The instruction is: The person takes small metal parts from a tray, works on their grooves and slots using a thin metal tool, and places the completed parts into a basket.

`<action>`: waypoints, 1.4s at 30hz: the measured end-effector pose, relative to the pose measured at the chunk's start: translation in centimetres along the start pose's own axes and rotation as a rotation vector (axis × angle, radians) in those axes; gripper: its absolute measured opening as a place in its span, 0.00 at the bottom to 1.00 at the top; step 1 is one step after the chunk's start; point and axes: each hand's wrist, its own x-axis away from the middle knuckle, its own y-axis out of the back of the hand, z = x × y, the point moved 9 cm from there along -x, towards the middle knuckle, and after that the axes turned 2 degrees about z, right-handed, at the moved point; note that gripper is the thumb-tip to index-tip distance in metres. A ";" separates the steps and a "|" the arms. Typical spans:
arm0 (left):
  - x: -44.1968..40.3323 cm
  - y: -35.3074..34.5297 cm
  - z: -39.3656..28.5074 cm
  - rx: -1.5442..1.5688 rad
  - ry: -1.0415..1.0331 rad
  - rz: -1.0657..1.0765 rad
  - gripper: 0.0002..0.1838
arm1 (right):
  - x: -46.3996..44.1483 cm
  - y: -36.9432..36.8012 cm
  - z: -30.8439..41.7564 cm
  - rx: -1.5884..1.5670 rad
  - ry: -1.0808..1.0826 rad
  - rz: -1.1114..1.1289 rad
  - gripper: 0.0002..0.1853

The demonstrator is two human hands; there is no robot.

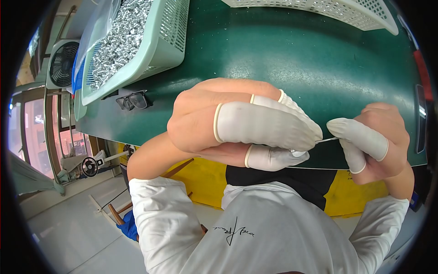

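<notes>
My left hand (pixel 242 123), with white finger cots over several fingers, is closed in a pinch at the table's near edge. Between its fingertips shows a bit of a small shiny metal part (pixel 299 154); the rest is covered. My right hand (pixel 374 141), also in finger cots, pinches a thin metal rod (pixel 326 139). The rod's far end reaches the left fingertips, where the contact is hidden. Beyond the left hand, a pale green basket (pixel 166 50) holds a heap of small silvery metal parts (pixel 123 43).
Black-framed glasses (pixel 133 100) lie beside the basket on the green tabletop (pixel 273 50). A white perforated basket (pixel 319 10) stands at the far edge. A dark flat device (pixel 420 118) is at the right edge. A fan (pixel 64 63) stands at the left.
</notes>
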 end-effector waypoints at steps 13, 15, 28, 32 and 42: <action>-0.3 0.4 1.4 -0.082 -0.003 -0.036 0.21 | -0.4 0.2 -0.9 0.077 -0.082 -0.009 0.18; -0.5 0.6 2.0 -0.103 0.054 -0.023 0.20 | -0.5 0.2 -1.1 0.093 -0.097 -0.040 0.15; 0.4 -0.5 2.8 0.064 0.093 -0.054 0.21 | 0.2 -0.9 -2.7 -0.225 -0.195 -0.054 0.09; 0.3 -0.4 2.7 0.064 0.078 -0.036 0.21 | 1.0 -2.0 -4.1 -0.532 -0.388 -0.061 0.08; 0.2 -0.7 3.2 0.056 0.201 -0.036 0.18 | 1.8 -4.0 -5.7 -0.899 -0.692 0.044 0.07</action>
